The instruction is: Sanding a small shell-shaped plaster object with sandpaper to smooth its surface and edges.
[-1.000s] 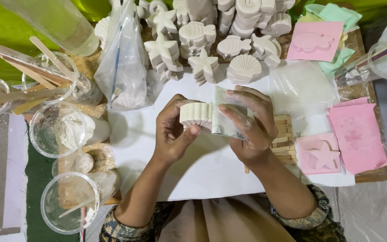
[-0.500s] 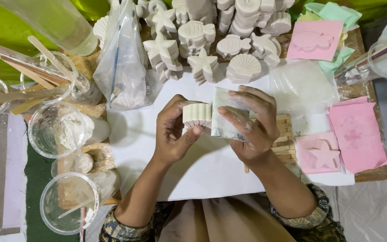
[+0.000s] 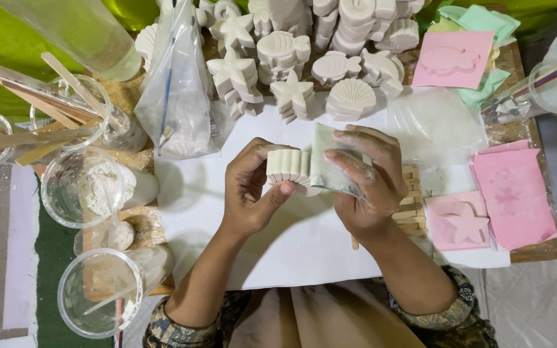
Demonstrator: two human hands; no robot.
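Observation:
My left hand (image 3: 249, 190) grips a white plaster shell cast (image 3: 287, 167) by its ribbed edge, above the white paper sheet (image 3: 304, 248). My right hand (image 3: 367, 177) presses a small pale grey-green sheet, likely sandpaper (image 3: 327, 166), against the side of that cast. Both hands are dusted with white powder. The cast's far face is hidden by the sheet and fingers.
Piles of white plaster casts (image 3: 291, 45), stars, fish and shells, stand at the back. A clear plastic bag (image 3: 178, 96) lies left of them. Clear cups (image 3: 82, 187) with powder and wooden sticks (image 3: 30, 103) crowd the left. Pink moulds (image 3: 459, 222) and a stick rack (image 3: 414, 203) lie right.
The hands and cast stay nearly in place; my right hand with the sheet has shifted slightly against the cast.

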